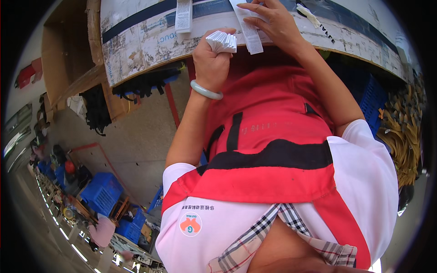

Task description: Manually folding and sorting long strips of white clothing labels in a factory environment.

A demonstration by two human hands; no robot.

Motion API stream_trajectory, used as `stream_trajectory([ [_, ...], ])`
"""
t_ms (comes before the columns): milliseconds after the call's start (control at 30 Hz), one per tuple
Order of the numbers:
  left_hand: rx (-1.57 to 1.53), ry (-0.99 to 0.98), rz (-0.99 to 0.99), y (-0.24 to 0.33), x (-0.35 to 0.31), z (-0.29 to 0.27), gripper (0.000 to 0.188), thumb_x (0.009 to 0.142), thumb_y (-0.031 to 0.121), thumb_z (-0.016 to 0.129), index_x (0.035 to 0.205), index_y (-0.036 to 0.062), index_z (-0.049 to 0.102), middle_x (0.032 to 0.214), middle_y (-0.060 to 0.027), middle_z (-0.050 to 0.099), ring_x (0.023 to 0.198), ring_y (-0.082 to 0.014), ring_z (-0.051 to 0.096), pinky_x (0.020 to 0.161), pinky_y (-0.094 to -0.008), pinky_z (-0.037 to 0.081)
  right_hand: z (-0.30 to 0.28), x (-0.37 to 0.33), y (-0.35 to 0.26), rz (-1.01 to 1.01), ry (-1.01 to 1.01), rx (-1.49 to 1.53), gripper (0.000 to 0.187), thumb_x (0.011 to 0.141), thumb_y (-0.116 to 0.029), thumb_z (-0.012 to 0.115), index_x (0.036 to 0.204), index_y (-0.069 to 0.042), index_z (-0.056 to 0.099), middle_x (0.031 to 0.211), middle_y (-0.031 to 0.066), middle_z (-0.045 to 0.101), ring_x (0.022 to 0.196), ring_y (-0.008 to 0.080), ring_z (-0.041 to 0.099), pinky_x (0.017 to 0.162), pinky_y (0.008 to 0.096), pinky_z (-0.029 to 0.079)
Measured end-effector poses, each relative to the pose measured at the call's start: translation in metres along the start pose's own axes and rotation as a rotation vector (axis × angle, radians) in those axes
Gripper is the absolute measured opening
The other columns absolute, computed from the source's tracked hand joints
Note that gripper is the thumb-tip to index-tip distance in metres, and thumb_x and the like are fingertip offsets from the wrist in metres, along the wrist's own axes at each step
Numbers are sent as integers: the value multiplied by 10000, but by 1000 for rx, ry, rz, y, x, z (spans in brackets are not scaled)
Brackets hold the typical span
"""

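Note:
My left hand point(211, 63), with a pale bangle point(206, 90) at its wrist, is closed round a bundle of folded white labels point(221, 42). Their edges fan out above the fist. To the right, a printed white label strip point(249, 34) lies over the table's near edge. My right hand point(277, 22) reaches over this strip, its fingers apart and the tips at its upper part. Another printed label strip point(184, 18) rests on the table beyond my left hand. A black and white cord-like item point(309, 16) lies right of my right hand.
The worn, paper-covered table point(136, 50) has dark tape across it. A cardboard box point(68, 54) stands at its left. Under the table are black straps point(148, 82) and a blue crate point(371, 100). Tan strips point(400, 136) hang at right. Blue crates point(101, 193) and a person point(102, 232) are farther left.

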State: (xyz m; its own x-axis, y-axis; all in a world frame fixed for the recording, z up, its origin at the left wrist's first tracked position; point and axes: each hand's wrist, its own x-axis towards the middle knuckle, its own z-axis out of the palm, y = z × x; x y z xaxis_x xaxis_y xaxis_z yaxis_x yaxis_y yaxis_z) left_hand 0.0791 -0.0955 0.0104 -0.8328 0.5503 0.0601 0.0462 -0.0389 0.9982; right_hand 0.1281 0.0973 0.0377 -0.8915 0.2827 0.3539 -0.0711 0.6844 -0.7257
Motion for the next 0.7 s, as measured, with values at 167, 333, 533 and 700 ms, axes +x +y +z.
stream_trajectory([
  [167, 40, -66, -29, -6, 3, 1, 283, 802, -86, 553, 1047, 13, 655, 850, -38, 660, 706, -82, 591, 634, -223, 483, 0, -3, 26, -144, -122, -180, 164, 819, -176, 715, 964, -99, 722, 968, 119, 574, 888, 301, 559, 782, 370, 464],
  [333, 209, 115, 346, -2, 10, 7, 260, 791, -57, 622, 1036, 19, 671, 883, -48, 687, 814, -119, 636, 747, -246, 503, -7, -12, -1, 4, -154, 157, 162, 840, -135, 703, 992, -83, 713, 976, 78, 603, 845, 211, 587, 749, 306, 478],
  [533, 34, -50, 86, 11, 0, 1, 264, 826, -85, 587, 1060, -9, 682, 801, -13, 649, 676, -55, 571, 573, -191, 450, -18, -15, -21, 60, -287, 403, 181, 857, -81, 698, 1032, -36, 684, 1005, 30, 628, 868, 100, 593, 786, 238, 482],
  [700, -41, -67, 65, 17, -5, 0, 237, 849, -71, 568, 1048, -14, 685, 737, -34, 646, 615, -66, 565, 530, -189, 432, -20, -21, -23, 231, -364, 505, 160, 900, -101, 664, 1034, -14, 668, 909, 24, 650, 807, 80, 605, 757, 204, 501],
])
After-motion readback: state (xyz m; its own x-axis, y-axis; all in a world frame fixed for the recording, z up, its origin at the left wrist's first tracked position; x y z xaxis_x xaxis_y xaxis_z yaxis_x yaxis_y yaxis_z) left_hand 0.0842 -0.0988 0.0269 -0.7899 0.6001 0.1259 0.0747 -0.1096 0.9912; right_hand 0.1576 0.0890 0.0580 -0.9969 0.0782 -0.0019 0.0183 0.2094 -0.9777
